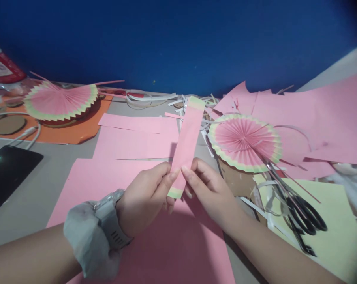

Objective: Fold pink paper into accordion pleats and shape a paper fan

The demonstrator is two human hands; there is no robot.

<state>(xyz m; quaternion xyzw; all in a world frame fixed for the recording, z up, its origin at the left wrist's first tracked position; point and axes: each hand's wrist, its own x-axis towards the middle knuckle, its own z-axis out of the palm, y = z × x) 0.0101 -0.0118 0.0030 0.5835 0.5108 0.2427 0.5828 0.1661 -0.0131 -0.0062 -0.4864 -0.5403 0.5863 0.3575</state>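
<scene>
A pink paper strip [188,136] with pale green ends is held up in the middle, tilted with its top to the right. My left hand [149,193] pinches its left edge near the lower end, thumb in front and fingers behind. Opposite it, my right hand [212,189] grips the right edge between thumb and fingers. Beneath both hands lies a large pink paper sheet [166,244]. A pleated pink paper fan disc [243,140] with a yellow-green rim rests right of the strip, and a similar fan [62,100] sits at the back left.
Black-handled scissors [304,211] lie on pale yellow-green paper [338,213] at the right. More pink paper [338,122] stands behind. At left are a black device [12,169], a white cable [38,132], orange paper [77,134] and cardboard discs [9,124]. Paper scraps [151,98] line the blue wall [178,43].
</scene>
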